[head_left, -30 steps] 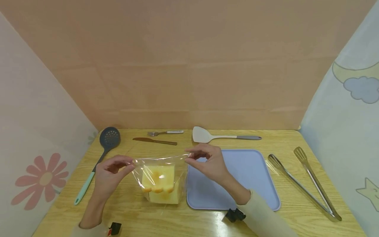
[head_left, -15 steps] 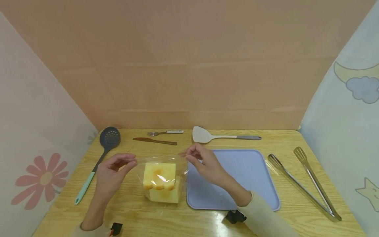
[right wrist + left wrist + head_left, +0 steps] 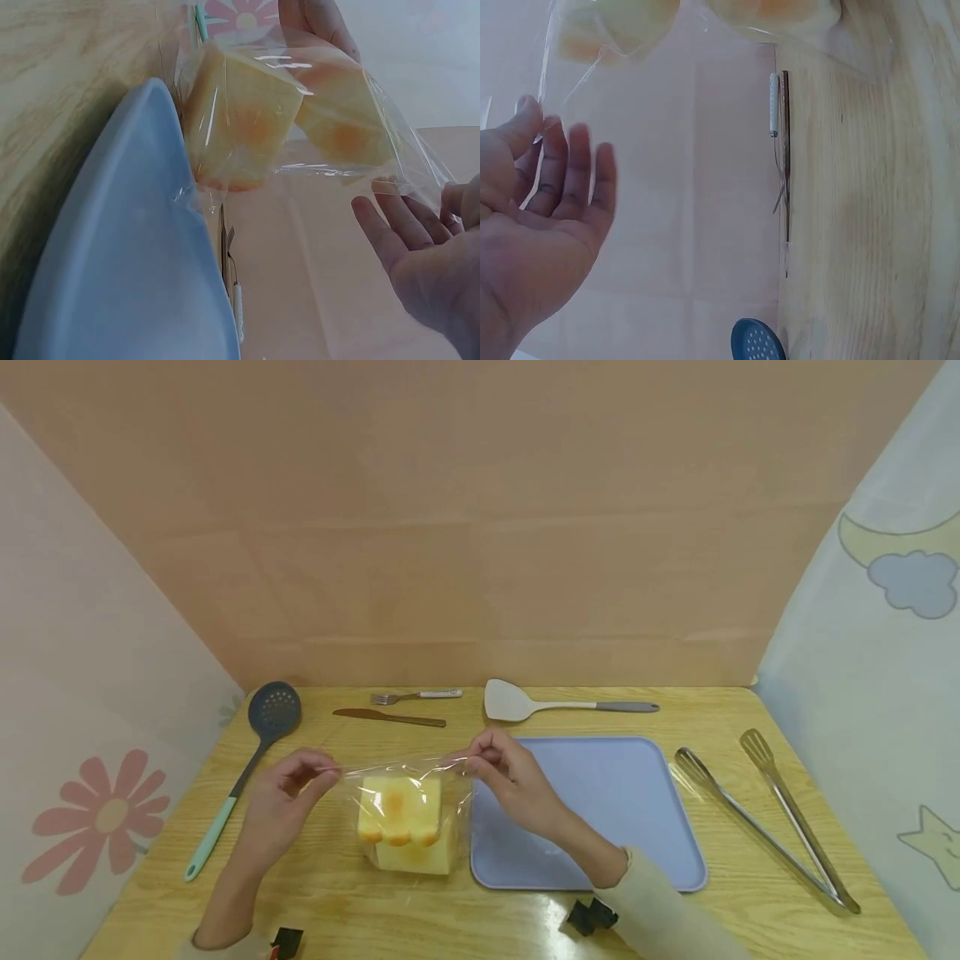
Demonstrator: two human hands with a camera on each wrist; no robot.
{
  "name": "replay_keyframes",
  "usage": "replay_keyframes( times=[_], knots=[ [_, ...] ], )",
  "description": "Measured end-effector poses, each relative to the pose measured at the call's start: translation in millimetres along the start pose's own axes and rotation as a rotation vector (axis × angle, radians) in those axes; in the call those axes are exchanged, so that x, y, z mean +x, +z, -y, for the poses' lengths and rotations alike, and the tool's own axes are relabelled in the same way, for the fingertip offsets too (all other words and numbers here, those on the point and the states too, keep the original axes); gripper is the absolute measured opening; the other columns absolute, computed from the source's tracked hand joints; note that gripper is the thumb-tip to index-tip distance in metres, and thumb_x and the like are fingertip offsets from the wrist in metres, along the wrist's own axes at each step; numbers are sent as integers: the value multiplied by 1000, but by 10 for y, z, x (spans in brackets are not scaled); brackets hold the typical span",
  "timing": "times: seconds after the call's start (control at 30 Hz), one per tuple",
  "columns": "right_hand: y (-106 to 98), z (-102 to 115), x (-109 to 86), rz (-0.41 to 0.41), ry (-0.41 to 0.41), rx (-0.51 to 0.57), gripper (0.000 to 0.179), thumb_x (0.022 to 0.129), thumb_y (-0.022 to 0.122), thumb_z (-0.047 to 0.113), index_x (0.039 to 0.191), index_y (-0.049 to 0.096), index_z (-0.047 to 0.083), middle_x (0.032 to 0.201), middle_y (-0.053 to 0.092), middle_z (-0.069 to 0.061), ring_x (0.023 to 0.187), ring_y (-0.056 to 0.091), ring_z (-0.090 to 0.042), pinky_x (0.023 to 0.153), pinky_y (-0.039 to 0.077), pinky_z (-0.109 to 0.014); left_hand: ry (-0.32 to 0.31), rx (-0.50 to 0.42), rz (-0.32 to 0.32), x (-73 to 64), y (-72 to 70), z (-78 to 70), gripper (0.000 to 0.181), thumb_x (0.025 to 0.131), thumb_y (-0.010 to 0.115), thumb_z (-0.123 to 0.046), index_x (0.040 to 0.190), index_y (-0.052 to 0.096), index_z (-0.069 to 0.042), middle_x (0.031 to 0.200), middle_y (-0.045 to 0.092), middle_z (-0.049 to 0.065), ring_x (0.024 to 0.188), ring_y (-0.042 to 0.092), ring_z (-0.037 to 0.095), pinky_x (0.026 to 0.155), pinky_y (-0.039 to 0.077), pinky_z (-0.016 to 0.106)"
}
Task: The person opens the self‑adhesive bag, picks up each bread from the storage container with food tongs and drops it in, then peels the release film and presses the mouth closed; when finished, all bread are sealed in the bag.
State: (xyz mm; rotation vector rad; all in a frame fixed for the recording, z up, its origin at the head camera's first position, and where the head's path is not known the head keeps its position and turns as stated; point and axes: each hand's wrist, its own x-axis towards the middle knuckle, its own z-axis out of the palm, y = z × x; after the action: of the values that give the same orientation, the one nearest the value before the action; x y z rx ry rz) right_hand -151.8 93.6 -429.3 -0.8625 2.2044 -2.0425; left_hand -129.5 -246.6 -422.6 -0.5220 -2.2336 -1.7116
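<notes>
A clear plastic bag (image 3: 461,814) is stretched between the two hands, with its top edge drawn nearly straight. Inside are two thick yellow pieces of bread (image 3: 401,806) with browned patches, one overlapping the other in the head view. My left hand (image 3: 281,802) pinches the bag's left top corner between thumb and index finger; the left wrist view shows the other fingers of this hand (image 3: 555,210) spread loosely. At the opposite corner, my right hand (image 3: 517,785) pinches the film. The right wrist view has the bread (image 3: 244,120) in the bag beside that hand (image 3: 431,255).
A blue tray (image 3: 592,827) lies under and right of my right forearm. Metal tongs (image 3: 787,827) lie further right. Behind are a spatula (image 3: 510,700), a fork (image 3: 420,696) and a table knife (image 3: 390,717). A slotted skimmer (image 3: 240,768) lies at left.
My right hand's fingers have curled in more at the bag's corner, and that corner has shifted slightly left. The left hand and the bread stay almost in place.
</notes>
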Motion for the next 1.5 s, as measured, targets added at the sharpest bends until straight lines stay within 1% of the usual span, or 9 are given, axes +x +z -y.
replay_keyframes(
  times=[0.2, 0.43, 0.53, 0.67, 0.77, 0.87, 1.03, 1.2, 1.5],
  knots=[
    [40, -10, -15, 38, -3, 197, 13, 117, 51, 3, 114, 51, -10, 118, 68, -43, 111, 77, -21, 98, 66, -47, 111, -159, 143, 31, -5, 19, 13, 109, 49, 20, 118, 57, 16, 127, 74, 6, 114, 77, 13, 90, 65, 26],
    [105, -8, 3, 52, 1, 369, 24, 120, 48, 9, 113, 44, -13, 127, 66, -47, 116, 79, -17, 95, 66, -54, 87, -165, 90, 29, 27, -42, 12, 111, 47, 17, 120, 55, 17, 117, 77, 0, 100, 79, 12, 70, 68, 31],
    [141, -6, -1, 25, 63, 421, 20, 120, 47, 8, 112, 46, -10, 126, 70, -42, 116, 79, -20, 94, 66, -55, 19, -135, 47, 42, 52, -59, 10, 113, 50, 12, 119, 55, 17, 109, 79, 0, 95, 79, 11, 64, 67, 30],
    [183, -34, -5, -72, 256, 466, 11, 119, 49, 9, 114, 51, 0, 119, 78, -23, 110, 79, -19, 90, 69, -43, -140, -84, 30, 97, 98, -48, 16, 116, 54, -1, 122, 57, 14, 102, 78, -2, 91, 79, 9, 62, 68, 32],
    [200, -92, 2, -160, 395, 485, 8, 118, 50, 10, 117, 53, 2, 110, 78, -7, 103, 77, -15, 85, 68, -32, -274, -55, 41, 151, 146, -12, 23, 118, 56, -12, 127, 59, 9, 103, 78, -5, 93, 78, 10, 66, 68, 33],
    [202, -167, 9, -216, 455, 506, 8, 118, 50, 8, 120, 53, 1, 109, 76, -3, 104, 76, -15, 87, 68, -34, -366, -66, 45, 192, 198, 52, 30, 119, 55, -19, 136, 55, 5, 112, 77, -2, 97, 76, 10, 71, 68, 31],
    [175, -281, 10, -238, 452, 497, 12, 117, 52, 7, 126, 51, -1, 122, 73, -11, 116, 75, -19, 99, 66, -45, -411, -131, 31, 186, 278, 198, 45, 121, 48, -21, 156, 35, 5, 138, 65, 15, 103, 75, 8, 82, 66, 26],
    [143, -347, 29, -285, 453, 398, 27, 112, 59, 4, 134, 52, -9, 132, 63, -18, 113, 70, -18, 100, 64, -39, -439, -233, 45, 117, 332, 322, 61, 121, 47, -19, 167, 12, -1, 160, 38, 27, 115, 71, 7, 97, 63, 24],
    [72, -385, 55, -262, 480, 129, 39, 106, 64, 4, 140, 61, -15, 105, 63, -6, 101, 63, -20, 95, 59, -35, -432, -331, 94, 39, 372, 428, 64, 122, 42, -20, 170, 5, 0, 171, 21, 30, 130, 65, 11, 106, 58, 25]
  ],
)
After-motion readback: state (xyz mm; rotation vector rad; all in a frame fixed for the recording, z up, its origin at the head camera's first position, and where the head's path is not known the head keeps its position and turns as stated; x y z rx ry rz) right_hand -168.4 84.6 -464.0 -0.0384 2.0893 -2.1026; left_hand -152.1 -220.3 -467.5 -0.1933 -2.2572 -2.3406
